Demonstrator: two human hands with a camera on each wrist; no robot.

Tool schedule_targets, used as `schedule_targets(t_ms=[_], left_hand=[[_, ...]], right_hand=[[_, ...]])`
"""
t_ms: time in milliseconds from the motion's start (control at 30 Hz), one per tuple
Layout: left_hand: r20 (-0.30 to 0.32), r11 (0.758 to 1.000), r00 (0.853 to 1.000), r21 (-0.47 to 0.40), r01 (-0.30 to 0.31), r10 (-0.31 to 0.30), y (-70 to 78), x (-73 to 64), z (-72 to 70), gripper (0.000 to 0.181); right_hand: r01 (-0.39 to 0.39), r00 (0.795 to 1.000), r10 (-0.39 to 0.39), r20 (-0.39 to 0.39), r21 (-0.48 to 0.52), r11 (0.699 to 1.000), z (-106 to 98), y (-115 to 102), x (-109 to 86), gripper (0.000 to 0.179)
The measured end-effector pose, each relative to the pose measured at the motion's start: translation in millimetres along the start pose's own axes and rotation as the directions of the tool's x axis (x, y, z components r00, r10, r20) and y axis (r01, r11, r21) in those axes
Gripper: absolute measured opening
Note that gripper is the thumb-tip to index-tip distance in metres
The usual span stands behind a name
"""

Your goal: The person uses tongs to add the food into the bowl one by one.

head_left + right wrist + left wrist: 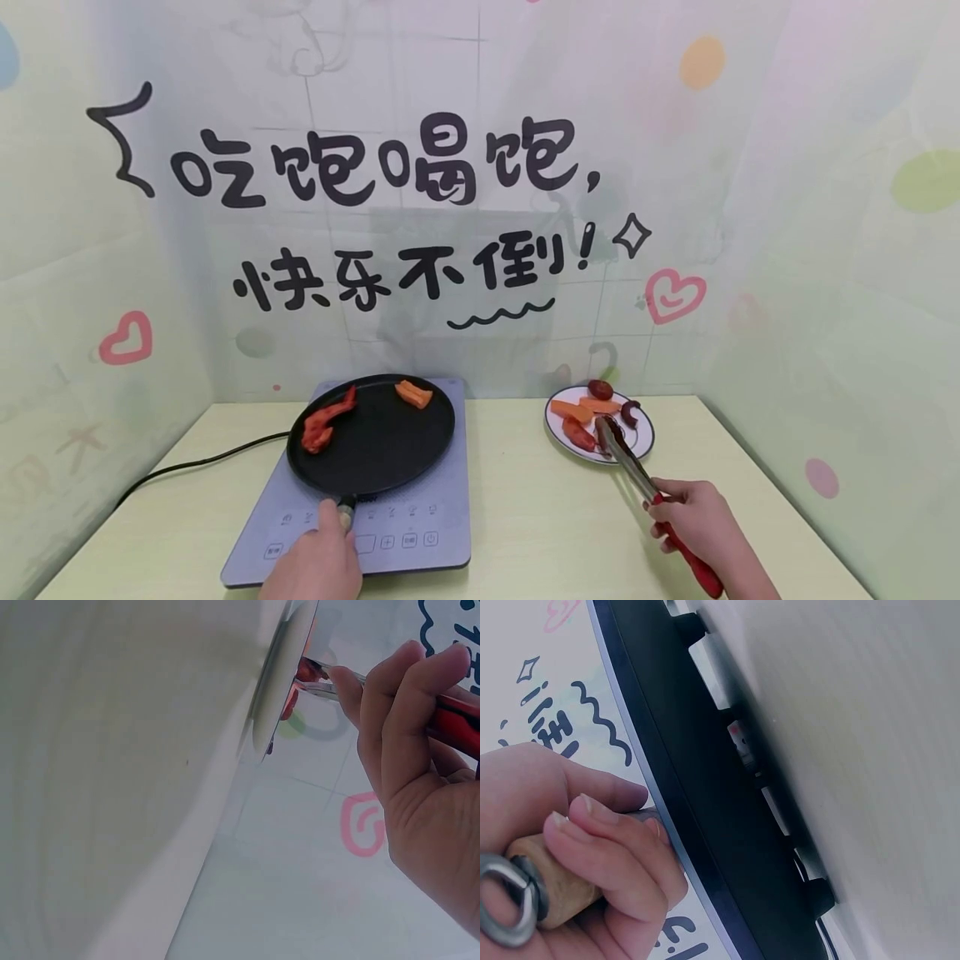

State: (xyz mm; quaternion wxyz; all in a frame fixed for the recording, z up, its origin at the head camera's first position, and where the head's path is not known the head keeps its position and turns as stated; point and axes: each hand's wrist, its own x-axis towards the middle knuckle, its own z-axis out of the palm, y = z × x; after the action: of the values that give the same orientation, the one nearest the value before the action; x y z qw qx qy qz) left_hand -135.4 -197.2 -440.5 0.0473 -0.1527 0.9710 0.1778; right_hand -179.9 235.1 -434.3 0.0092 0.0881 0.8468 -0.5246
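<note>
My left hand (318, 558) grips the wooden handle (564, 900) of a round black frying pan (375, 442), its fingers curled round it in the left wrist view. In the pan lie a red chicken wing (318, 429) and an orange piece of food (414, 394). At the right, my right hand (705, 521) holds red-handled metal tongs (637, 475). The tong tips are down at a white plate (551, 427), about a dark reddish piece (604, 435); whether they pinch it I cannot tell. Orange slices (572, 412) and several red and dark pieces share the plate.
The pan sits on a grey induction cooker (450, 508) with touch buttons along its front. A black cable (202, 461) runs off to the left. Behind the pale table (517, 517) hangs a printed curtain (525, 350), with more at both sides.
</note>
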Motion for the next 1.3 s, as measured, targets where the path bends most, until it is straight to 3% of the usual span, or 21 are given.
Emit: schedule_targets(t_ms=[400,667,867,1133,1300], left_hand=[[-0.004,1.0,1.0,0.001,0.01,-0.01,0.7,-0.4,-0.6,0.043],[-0.004,1.0,1.0,-0.001,0.007,-0.007,0.6,-0.7,-0.7,0.044],[0.011,1.0,1.0,-0.014,-0.001,0.001,2.1,-1.0,-2.4,0.044],[0.009,1.0,1.0,-0.008,-0.01,0.01,5.9,-1.6,-3.4,0.044],[-0.007,1.0,1.0,-0.017,-0.007,0.006,0.9,-2.1,-1.7,0.042]], right_hand=[[0.024,0.999,-0.025,-0.029,-0.054,0.998,4,-7,-6.0,0.053],[0.037,0.999,-0.038,-0.028,-0.053,0.998,27,-17,-16.1,0.051],[0.022,1.0,-0.021,0.018,-0.039,0.999,49,-30,-21.7,0.051],[0.166,0.982,-0.156,0.104,-0.087,0.982,78,-64,-27.7,0.052],[0.3,0.946,-0.284,0.156,-0.09,0.95,98,-87,-30.4,0.049]])
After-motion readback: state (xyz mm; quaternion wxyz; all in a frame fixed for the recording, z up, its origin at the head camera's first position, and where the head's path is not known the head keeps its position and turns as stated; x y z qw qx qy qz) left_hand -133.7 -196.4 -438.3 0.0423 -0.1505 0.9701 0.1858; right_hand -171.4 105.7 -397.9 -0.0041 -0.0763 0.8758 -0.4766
